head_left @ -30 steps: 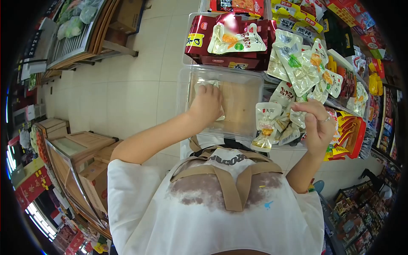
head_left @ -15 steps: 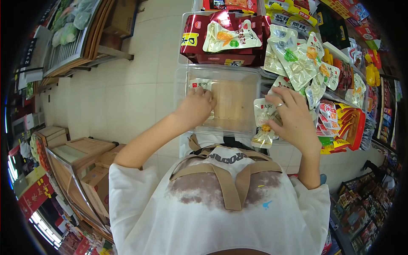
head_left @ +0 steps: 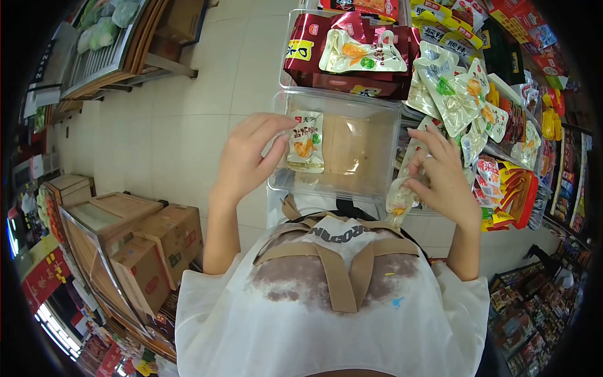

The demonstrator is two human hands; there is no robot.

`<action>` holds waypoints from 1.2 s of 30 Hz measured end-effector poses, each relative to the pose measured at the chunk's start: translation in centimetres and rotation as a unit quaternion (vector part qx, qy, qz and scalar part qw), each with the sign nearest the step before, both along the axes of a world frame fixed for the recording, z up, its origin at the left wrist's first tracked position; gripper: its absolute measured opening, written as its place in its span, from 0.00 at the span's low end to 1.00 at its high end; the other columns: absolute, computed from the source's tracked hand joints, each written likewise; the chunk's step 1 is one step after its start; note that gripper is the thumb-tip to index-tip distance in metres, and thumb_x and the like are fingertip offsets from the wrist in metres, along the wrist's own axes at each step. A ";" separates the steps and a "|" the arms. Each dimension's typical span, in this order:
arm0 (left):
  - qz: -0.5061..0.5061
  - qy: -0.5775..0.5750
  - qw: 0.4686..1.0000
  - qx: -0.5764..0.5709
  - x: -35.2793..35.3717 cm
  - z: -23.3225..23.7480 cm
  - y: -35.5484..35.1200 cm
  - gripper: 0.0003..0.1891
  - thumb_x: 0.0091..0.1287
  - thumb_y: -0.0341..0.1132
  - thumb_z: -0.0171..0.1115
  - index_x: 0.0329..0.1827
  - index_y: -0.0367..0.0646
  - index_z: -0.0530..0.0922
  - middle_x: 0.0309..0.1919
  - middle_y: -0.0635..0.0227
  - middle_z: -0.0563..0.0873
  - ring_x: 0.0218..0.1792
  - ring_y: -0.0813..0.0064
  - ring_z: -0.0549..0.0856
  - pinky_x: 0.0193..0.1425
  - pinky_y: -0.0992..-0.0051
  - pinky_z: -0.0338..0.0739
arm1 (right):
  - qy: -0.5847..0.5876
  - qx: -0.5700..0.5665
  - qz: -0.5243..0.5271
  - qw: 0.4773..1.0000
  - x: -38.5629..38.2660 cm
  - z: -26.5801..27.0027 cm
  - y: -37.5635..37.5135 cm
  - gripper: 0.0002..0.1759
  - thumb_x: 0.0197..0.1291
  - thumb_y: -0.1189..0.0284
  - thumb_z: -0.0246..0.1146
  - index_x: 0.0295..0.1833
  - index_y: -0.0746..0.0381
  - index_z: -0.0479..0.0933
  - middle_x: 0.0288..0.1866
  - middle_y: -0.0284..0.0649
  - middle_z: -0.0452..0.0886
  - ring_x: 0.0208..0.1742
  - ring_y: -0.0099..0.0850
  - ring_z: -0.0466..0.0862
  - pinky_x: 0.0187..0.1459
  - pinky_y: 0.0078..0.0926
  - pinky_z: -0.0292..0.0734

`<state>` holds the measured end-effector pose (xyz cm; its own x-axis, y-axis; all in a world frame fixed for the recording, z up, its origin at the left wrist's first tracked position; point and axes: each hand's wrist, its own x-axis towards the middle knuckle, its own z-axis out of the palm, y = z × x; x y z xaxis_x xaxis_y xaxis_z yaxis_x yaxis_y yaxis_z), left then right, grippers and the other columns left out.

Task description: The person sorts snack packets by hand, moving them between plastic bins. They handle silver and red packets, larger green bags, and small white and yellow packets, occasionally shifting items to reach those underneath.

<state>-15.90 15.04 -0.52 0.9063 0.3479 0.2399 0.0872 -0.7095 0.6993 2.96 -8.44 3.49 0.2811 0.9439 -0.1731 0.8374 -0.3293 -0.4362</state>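
One shiny cream snack packet (head_left: 306, 146) with red and orange print lies flat at the left side of a clear plastic bin (head_left: 394, 125). My left hand (head_left: 254, 154) is over the bin's left rim, thumb and fingers apart, fingertips close to the packet's upper left edge. Just right of the bin, my right hand (head_left: 445, 182) pinches another cream snack packet (head_left: 399, 196), which is tilted and turned partly away from view. Its upper part is half covered by the fingers. A heap of similar cream packets (head_left: 449, 94) lies beyond that hand.
Behind the bin stands another clear container with maroon packages (head_left: 311, 31) and a cream packet (head_left: 361, 51) on top. Red-and-yellow packs (head_left: 512, 195) sit at the right. Cardboard boxes (head_left: 141, 270) and a vegetable rack (head_left: 103, 69) are on the left.
My left hand has let go of the packet in the bin and moved left, its fingers opening. The packet at my right hand has turned more edge-on. The view has shifted slightly.
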 end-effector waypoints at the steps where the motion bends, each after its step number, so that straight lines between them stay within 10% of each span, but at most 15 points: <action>1: -0.002 -0.013 1.000 0.011 0.0 -0.1 0.1 0.08 0.53 0.24 0.55 0.36 0.40 0.77 0.35 0.63 0.81 0.37 0.63 0.78 0.41 0.70 0.72 | -0.001 -0.001 0.001 1.000 0.1 0.4 -0.1 0.12 0.40 0.74 0.65 0.29 0.60 0.68 0.57 0.43 0.67 0.63 0.46 0.60 0.61 0.51 0.47; 6: -0.024 -0.039 0.999 0.023 0.5 0.1 0.1 0.08 0.53 0.24 0.55 0.35 0.40 0.77 0.33 0.63 0.81 0.35 0.64 0.79 0.39 0.71 0.72 | 0.289 -0.031 -0.077 0.954 1.5 3.7 -0.4 0.09 0.47 0.78 0.61 0.33 0.63 0.67 0.44 0.40 0.74 0.44 0.28 0.77 0.46 0.26 0.69; 11: -0.042 -0.068 0.997 0.007 1.1 0.3 -0.4 0.07 0.53 0.24 0.55 0.34 0.40 0.77 0.31 0.64 0.81 0.33 0.64 0.79 0.37 0.71 0.73 | 0.349 0.121 -0.119 0.922 0.2 3.2 5.9 0.04 0.54 0.77 0.55 0.36 0.65 0.68 0.32 0.38 0.76 0.33 0.21 0.76 0.37 0.19 0.71; 15: -0.069 -0.046 0.996 0.015 1.2 0.6 -1.1 0.09 0.52 0.24 0.55 0.36 0.40 0.77 0.34 0.64 0.81 0.36 0.65 0.79 0.40 0.70 0.72 | 0.167 -0.078 0.010 0.983 -1.1 -2.7 10.6 0.14 0.51 0.78 0.52 0.45 0.62 0.70 0.35 0.47 0.78 0.39 0.45 0.78 0.40 0.36 0.72; 24: -0.274 0.175 0.937 0.124 2.0 -2.7 -4.3 0.11 0.54 0.31 0.56 0.41 0.44 0.75 0.39 0.68 0.79 0.44 0.69 0.77 0.47 0.70 0.69 | -0.007 -0.173 0.118 0.978 -2.3 -10.9 12.3 0.22 0.50 0.78 0.51 0.52 0.74 0.61 0.38 0.51 0.77 0.40 0.44 0.79 0.34 0.37 0.76; 29: -0.356 0.105 0.924 0.097 3.3 -5.6 -5.3 0.12 0.55 0.32 0.55 0.42 0.44 0.75 0.42 0.68 0.79 0.47 0.71 0.76 0.48 0.69 0.69 | -0.205 -0.093 0.141 0.964 -3.5 -12.9 12.0 0.16 0.46 0.72 0.55 0.42 0.67 0.71 0.35 0.45 0.77 0.37 0.35 0.80 0.30 0.28 0.76; 36: -0.368 0.283 0.853 0.238 4.6 -6.4 -5.2 0.14 0.55 0.37 0.55 0.43 0.44 0.75 0.47 0.66 0.77 0.53 0.67 0.73 0.55 0.60 0.64 | -0.239 0.114 0.218 0.939 -2.4 -8.2 10.7 0.14 0.38 0.71 0.61 0.35 0.62 0.73 0.33 0.35 0.74 0.34 0.32 0.76 0.40 0.25 0.73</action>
